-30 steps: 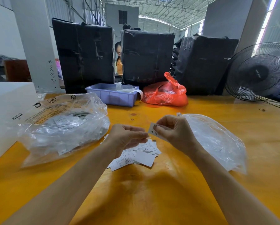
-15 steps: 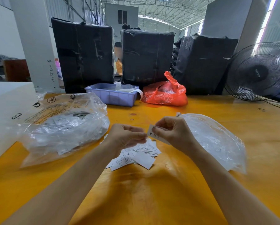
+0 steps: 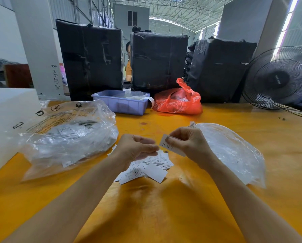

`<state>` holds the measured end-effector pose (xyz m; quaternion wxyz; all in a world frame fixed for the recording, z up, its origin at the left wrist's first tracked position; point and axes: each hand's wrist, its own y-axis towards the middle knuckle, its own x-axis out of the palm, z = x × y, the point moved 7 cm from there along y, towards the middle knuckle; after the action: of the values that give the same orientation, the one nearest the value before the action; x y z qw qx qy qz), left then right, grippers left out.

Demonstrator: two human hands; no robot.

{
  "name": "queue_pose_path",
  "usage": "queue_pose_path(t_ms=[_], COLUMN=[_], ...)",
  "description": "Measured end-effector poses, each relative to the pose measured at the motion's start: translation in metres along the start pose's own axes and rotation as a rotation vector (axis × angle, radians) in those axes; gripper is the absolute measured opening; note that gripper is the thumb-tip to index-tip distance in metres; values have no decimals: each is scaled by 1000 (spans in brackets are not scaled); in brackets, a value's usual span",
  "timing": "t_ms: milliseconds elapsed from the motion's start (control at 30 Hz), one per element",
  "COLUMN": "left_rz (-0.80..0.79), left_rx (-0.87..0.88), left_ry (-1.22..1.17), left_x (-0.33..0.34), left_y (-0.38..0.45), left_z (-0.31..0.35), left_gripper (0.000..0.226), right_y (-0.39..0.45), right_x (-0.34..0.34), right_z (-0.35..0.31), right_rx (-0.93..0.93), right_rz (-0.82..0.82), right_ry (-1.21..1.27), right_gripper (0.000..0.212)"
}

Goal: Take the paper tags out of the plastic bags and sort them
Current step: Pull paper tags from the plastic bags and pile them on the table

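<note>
My right hand (image 3: 190, 142) pinches a small white paper tag (image 3: 164, 145) printed "XL", held above the yellow table (image 3: 164, 211). My left hand (image 3: 134, 148) hovers just left of it, fingers curled together, with nothing visible in them. Below both hands lies a loose pile of white tags (image 3: 146, 171). A large clear plastic bag (image 3: 68, 135) full of tags sits to the left. A flatter clear bag (image 3: 231, 151) lies to the right behind my right wrist.
A purple plastic bin (image 3: 120, 103) and a red plastic bag (image 3: 178, 100) stand at the table's far edge before three black wrapped bundles (image 3: 90, 58). A black fan (image 3: 278, 79) is at far right, a white box (image 3: 4, 116) at left. A person (image 3: 128, 62) sits behind the bundles.
My left hand's fingertips have drawn slightly away from the tag in my right hand. The tag has tilted so its "XL" print faces me.
</note>
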<state>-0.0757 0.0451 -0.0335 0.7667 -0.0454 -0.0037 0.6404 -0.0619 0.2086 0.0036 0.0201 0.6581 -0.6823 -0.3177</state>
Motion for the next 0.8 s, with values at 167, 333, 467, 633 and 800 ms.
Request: queue_pose_path(t_ms=[167,333,467,633,800], left_rz=[-9,-33,-38,-35,-35], left_rx=[-13,-23,-26,-30,-27], left_ry=[-16,-28,-30,-17,-30], left_x=[1,4,4,3,3], left_y=[0,1,1,1,2], left_z=[-1,-1,-2,-2,-1], left_gripper=[27,24,26,28,25], right_y=[0,1,1,2,1], right_x=[-2,1,3,0,0], right_z=[-2,0,-1,-2,-2], right_rx=[-8,-26,-29,-34,-26], right_rz=[6,13,-6,14,3], right_ry=[26,-66,-81,-86,-98], right_gripper=[3,7,5,4,5])
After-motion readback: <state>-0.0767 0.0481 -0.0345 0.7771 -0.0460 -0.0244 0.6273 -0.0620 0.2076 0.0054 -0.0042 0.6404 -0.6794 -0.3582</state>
